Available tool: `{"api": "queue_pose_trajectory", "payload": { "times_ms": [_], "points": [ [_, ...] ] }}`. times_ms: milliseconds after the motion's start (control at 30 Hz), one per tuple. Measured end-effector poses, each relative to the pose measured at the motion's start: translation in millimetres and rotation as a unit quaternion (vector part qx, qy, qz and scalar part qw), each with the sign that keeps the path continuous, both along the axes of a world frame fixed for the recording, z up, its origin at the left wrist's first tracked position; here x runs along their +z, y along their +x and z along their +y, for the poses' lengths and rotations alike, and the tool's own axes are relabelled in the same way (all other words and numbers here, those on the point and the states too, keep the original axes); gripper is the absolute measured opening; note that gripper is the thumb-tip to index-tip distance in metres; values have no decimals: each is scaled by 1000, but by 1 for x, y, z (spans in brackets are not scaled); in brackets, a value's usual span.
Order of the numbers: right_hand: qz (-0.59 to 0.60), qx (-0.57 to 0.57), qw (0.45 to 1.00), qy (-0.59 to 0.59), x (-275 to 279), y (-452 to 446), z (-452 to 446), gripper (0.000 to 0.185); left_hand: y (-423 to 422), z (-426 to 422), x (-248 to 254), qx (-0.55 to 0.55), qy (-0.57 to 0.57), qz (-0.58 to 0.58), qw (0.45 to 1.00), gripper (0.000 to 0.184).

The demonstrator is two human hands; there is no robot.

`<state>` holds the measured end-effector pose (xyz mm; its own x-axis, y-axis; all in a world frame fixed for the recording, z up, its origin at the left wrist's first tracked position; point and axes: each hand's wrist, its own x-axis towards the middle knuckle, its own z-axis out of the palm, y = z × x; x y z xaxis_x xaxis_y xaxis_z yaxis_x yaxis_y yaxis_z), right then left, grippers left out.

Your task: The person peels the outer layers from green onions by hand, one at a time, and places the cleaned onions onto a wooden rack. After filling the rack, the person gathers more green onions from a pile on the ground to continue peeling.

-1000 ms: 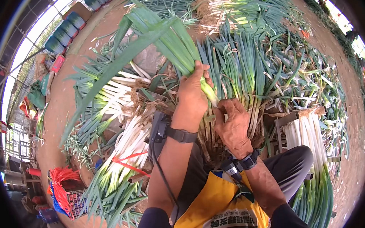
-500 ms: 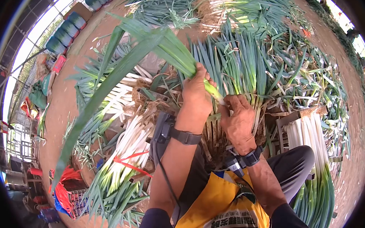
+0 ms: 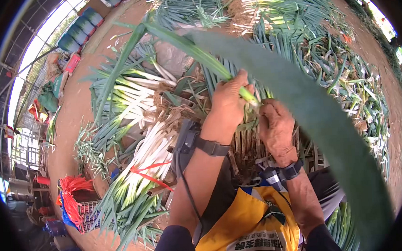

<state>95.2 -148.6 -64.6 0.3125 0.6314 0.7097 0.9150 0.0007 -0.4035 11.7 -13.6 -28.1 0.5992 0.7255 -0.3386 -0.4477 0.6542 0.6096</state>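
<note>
My left hand [image 3: 230,96] is closed around a large green onion [image 3: 248,97], just above its pale lower stalk. My right hand [image 3: 276,124] has its fingers curled in at the stalk's lower end, pinching there; the exact grip is partly hidden. The long green leaves rise to the upper left, and one broad leaf [image 3: 308,97] arches close to the camera and down the right side. Behind my hands stands a row of upright green onions [image 3: 212,77], partly covered by that leaf.
To the left lie loose green onions [image 3: 131,95] and a white-stalked bundle [image 3: 154,148] tied with red string. A wire basket [image 3: 88,213] holds red strings [image 3: 73,196]. Stripped leaves [image 3: 349,86] are heaped at right; more onions [image 3: 281,3] lie at the back.
The broad leaf has swung from the left side over to the right. Both hands have shifted slightly right, still together at the stalk. The view has shifted a little.
</note>
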Motion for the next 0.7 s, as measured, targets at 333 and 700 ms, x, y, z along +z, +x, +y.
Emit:
{"api": "queue_pose_trajectory", "payload": {
  "times_ms": [333,700],
  "points": [
    [496,201,840,-91,29,22,-18,15,-3,-7,22,-102,99,-102,985,39],
    [83,181,977,-70,8,-23,-37,22,-1,1,3,-16,117,-73,990,33]
  ]
}}
